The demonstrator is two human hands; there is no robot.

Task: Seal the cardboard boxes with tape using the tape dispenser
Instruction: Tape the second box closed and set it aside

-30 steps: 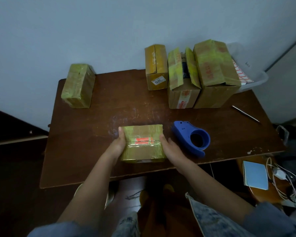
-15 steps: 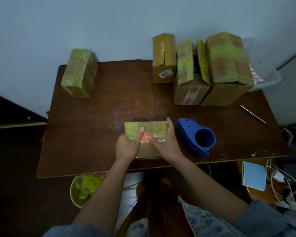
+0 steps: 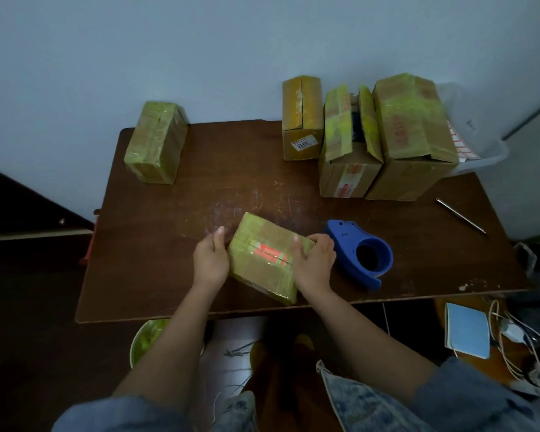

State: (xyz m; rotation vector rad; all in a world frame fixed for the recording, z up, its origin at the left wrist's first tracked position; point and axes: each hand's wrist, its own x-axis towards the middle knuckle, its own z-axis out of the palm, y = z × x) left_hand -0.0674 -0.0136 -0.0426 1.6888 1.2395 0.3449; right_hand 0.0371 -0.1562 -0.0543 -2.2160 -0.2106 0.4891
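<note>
1. Left hand (image 3: 211, 263) and right hand (image 3: 314, 265) clamp the taped small box (image 3: 267, 255) at lower centre, skewed, likely to check its seams.
2. The blue tape dispenser (image 3: 360, 252) lies idle just right, within reach.

glossy taped cardboard box (image 3: 264, 255), seemingly plastic dispenser (image 3: 360, 252)

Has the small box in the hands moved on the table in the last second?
Yes. The small box has been turned clockwise; it lay square to the table's front edge and now sits skewed.
</note>
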